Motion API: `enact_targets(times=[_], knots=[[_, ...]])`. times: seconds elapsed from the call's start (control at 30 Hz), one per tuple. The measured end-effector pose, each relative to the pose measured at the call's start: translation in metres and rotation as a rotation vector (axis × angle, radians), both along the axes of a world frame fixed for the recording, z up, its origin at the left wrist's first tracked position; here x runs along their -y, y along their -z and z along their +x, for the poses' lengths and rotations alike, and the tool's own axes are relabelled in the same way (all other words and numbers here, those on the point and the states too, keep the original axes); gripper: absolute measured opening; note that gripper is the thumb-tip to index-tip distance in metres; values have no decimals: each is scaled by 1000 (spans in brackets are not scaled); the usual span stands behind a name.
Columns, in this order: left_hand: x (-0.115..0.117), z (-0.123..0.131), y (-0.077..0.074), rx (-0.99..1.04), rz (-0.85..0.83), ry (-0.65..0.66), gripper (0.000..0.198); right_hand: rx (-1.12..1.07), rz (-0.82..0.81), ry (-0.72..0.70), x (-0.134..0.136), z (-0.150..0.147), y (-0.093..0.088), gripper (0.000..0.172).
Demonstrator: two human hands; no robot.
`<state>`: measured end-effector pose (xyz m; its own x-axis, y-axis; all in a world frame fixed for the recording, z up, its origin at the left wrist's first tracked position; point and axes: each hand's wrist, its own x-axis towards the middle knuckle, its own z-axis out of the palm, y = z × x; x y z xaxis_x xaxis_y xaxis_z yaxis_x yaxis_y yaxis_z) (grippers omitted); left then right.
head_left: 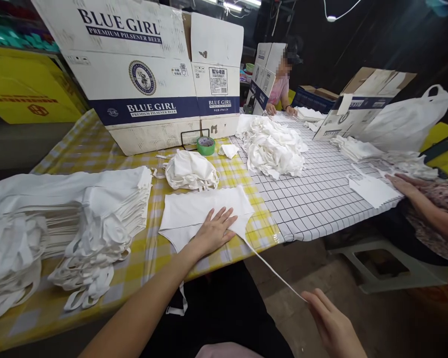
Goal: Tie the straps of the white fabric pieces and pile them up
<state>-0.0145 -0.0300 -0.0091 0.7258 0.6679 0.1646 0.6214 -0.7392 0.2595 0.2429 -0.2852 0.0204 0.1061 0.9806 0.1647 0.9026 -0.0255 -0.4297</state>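
Observation:
A white garment piece (194, 211) lies flat on the yellow checked cloth near the table's front edge. My left hand (214, 231) rests on its right part, palm down with the fingers spread. From the garment's right corner a thin white strap (272, 270) runs taut, down and to the right, past the table edge. Its far end is pinched in my right hand (330, 320), which is held in the air right of my lap. Another strap hangs from the garment's lower left over the edge. Behind the garment sits a bundle of white pieces (191, 170).
Stacked white garments (97, 199) fill the left side. Behind stand a large white carton (145, 74) and green tape (205, 145). A white heap (272, 146) lies on the grid cloth (302, 209). People sit at the far side and at right, where hands touch a white piece (371, 189).

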Motion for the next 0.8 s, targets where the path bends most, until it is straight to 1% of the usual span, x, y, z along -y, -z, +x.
enact_targets(times=[0.1, 0.2, 0.23, 0.3, 0.4, 0.47, 0.53, 0.57, 0.63, 0.67, 0.73, 0.77, 0.8], knots=[[1, 0, 1, 14, 4, -2, 50, 23, 62, 16, -5, 15, -16, 27], [1, -1, 0, 23, 3, -5, 50, 2, 51, -17, -15, 35, -36, 31], [1, -2, -1, 24, 0, -6, 50, 1, 64, -8, -18, 42, -43, 30], [0, -3, -1, 27, -8, -9, 49, -13, 105, 64, -23, 52, -57, 29], [1, -4, -2, 36, -38, -15, 48, -146, 104, 232, -30, 56, -75, 32], [6, -2, -5, 66, -79, -26, 51, -275, 113, 328, -39, 50, -85, 33], [16, 3, -16, 144, -144, -25, 59, -395, 145, 348, -55, 36, -94, 30], [23, 6, -24, 203, -186, -13, 63, -450, 146, 310, -66, 28, -97, 27], [37, 14, -46, 352, -287, 30, 63, -543, 86, 137, -92, 7, -101, 23], [43, 18, -58, 436, -343, 44, 57, -568, 39, 37, -106, -4, -102, 22], [51, 24, -79, 577, -452, 42, 40, -575, -42, -137, -135, -27, -100, 22], [53, 26, -87, 625, -498, 26, 32, -565, -63, -199, -148, -38, -98, 23], [54, 27, -91, 657, -543, 7, 29, -556, -81, -248, -160, -49, -95, 24]])
